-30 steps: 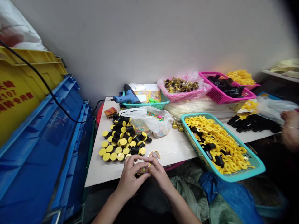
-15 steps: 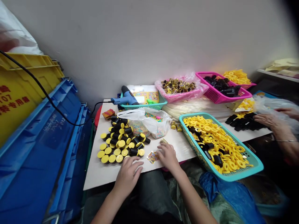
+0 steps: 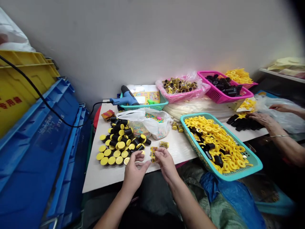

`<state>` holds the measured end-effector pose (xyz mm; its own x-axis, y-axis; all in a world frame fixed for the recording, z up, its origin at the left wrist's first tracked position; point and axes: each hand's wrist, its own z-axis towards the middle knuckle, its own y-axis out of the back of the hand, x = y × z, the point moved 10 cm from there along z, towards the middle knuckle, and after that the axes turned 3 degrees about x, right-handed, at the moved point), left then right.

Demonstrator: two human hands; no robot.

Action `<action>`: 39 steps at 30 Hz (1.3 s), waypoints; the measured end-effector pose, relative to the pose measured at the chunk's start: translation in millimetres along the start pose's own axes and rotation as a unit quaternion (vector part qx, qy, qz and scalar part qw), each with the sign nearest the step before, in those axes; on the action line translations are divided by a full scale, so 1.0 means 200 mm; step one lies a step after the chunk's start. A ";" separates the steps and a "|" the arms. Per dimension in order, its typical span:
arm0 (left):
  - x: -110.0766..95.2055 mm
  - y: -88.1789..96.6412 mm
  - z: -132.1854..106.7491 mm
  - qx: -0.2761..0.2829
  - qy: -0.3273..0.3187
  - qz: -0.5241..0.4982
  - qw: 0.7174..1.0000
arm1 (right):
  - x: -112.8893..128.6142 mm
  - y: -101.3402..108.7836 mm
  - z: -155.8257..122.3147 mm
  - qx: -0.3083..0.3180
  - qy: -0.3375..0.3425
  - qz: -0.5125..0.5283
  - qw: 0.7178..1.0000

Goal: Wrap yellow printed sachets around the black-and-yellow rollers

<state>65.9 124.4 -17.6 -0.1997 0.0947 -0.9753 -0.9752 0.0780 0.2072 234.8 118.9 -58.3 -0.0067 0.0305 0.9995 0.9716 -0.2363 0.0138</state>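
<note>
My right hand (image 3: pixel 165 162) pinches a small colourful sticker (image 3: pixel 152 154) and holds it upright just above the white table (image 3: pixel 105 178). My left hand (image 3: pixel 133 170) is close beside it, fingers curled, thumb and forefinger apart near the sticker; I cannot see anything in it. Just beyond my hands lies a cluster of black cylinders with yellow caps (image 3: pixel 118 144). A small gold-wrapped piece (image 3: pixel 164 144) lies on the table past my right hand.
A clear bag of coloured beads (image 3: pixel 145 124), a blue glue gun (image 3: pixel 125 98) on a teal basket, a teal basket of yellow rings (image 3: pixel 220 144), pink baskets (image 3: pixel 224 87). Blue and yellow crates (image 3: pixel 35 127) stand left. Another person's hands (image 3: pixel 264 119) work at right.
My right hand has picked the sticker up off the table and raised it. My left hand came up from the table edge toward it. The other person's hands shifted left over the black parts.
</note>
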 end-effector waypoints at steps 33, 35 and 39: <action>0.17 0.38 -0.11 -0.026 0.167 -0.068 0.983 | 0.15 -0.22 0.34 0.068 0.178 -0.384 0.904; 0.16 0.42 -0.11 -0.045 0.160 -0.069 0.984 | 0.18 -0.17 0.32 0.051 0.170 -0.366 0.913; 0.13 0.41 -0.09 -0.050 0.131 -0.092 0.986 | 0.20 -0.10 0.15 0.076 0.064 -0.118 0.988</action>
<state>-20.1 116.1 -28.1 -0.0243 -0.1734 -0.9846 -0.9991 -0.0295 0.0298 223.1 154.0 -19.9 -0.2585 -0.0582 0.9643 0.9635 -0.0878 0.2530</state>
